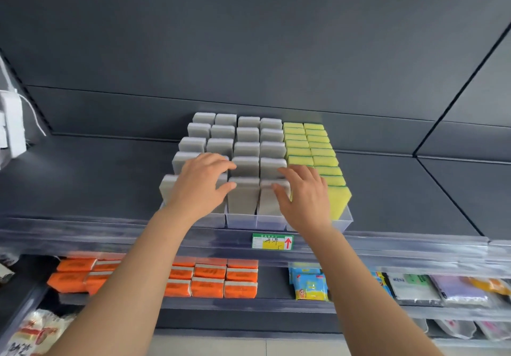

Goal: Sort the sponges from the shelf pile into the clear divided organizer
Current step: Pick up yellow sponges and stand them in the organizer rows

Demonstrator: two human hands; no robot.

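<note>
A clear divided organizer (240,221) stands on the dark top shelf. Grey sponges (244,166) fill its left rows, standing upright one behind another. Yellow sponges with green backing (322,152) fill its two right rows. My left hand (200,187) hovers over the front left grey sponges with fingers spread and nothing in it. My right hand (302,195) rests with spread fingers against the top of the front grey sponge (266,199) in the fourth row, beside the yellow ones. The hands hide parts of the front sponges.
A green and yellow price label (272,241) hangs on the shelf's clear front rail. Orange packets (210,278) fill the shelf below, with blue wipe packs (309,283) and bagged goods to the right. A white box with a cord (11,126) sits at the far left.
</note>
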